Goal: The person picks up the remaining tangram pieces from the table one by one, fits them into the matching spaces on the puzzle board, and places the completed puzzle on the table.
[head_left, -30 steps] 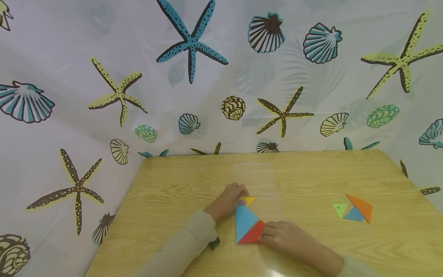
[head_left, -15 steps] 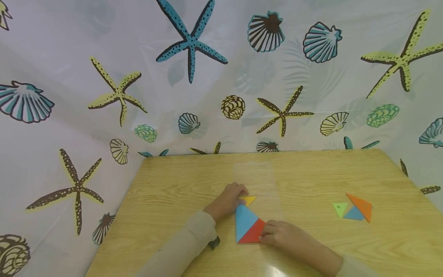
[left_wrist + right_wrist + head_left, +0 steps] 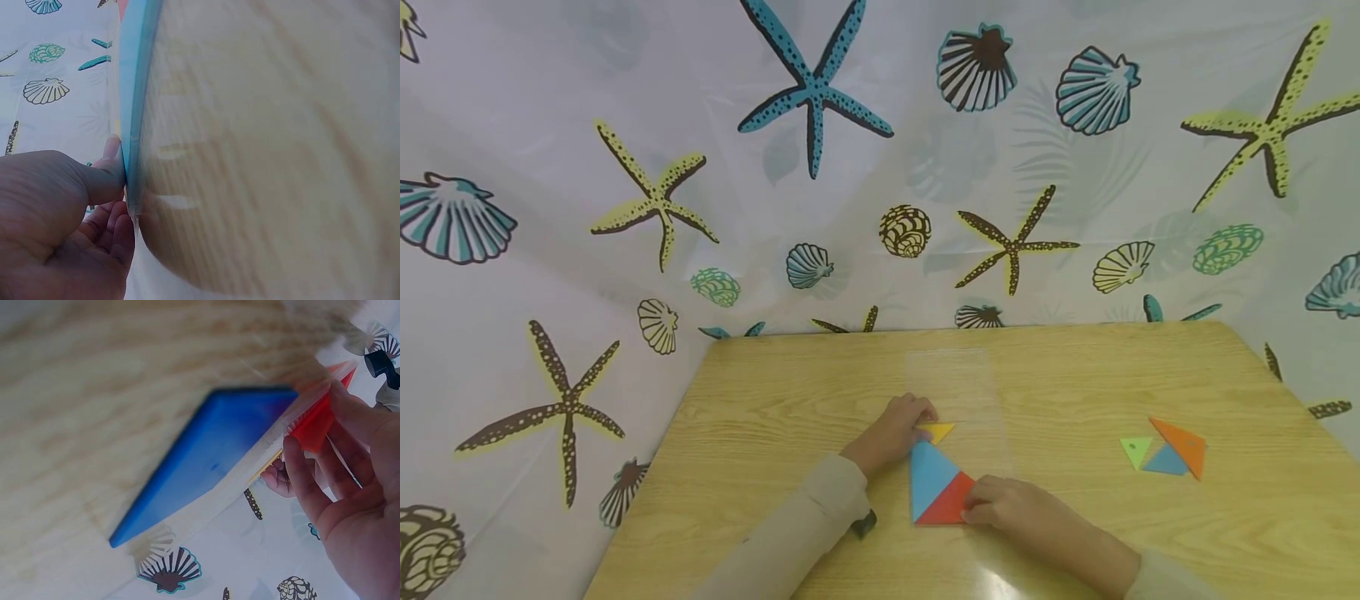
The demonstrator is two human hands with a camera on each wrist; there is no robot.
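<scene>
In the head view, a large blue triangular tangram piece (image 3: 931,482) and a red one (image 3: 947,502) lie edge to edge on the table. A yellow triangle (image 3: 942,431) sits just beyond the blue piece's top corner. My left hand (image 3: 895,429) pinches the yellow triangle's left end, its thumb touching the blue tip; in the left wrist view the thumb lies against the blue piece's edge (image 3: 136,94). With thumb and fingers, my right hand (image 3: 1011,508) pinches the red triangle's right corner, also seen in the right wrist view as a red piece (image 3: 315,425).
To the right on the wooden table (image 3: 790,375) lie a green triangle (image 3: 1137,451), a blue piece (image 3: 1167,461) and an orange piece (image 3: 1183,448) overlapping it. A faint clear sheet (image 3: 955,379) runs under the joined pieces. Patterned cloth (image 3: 857,183) hangs behind the table.
The thin gap between the blue and red pieces has closed, the red one moving slightly toward the blue. My left hand has stayed in place.
</scene>
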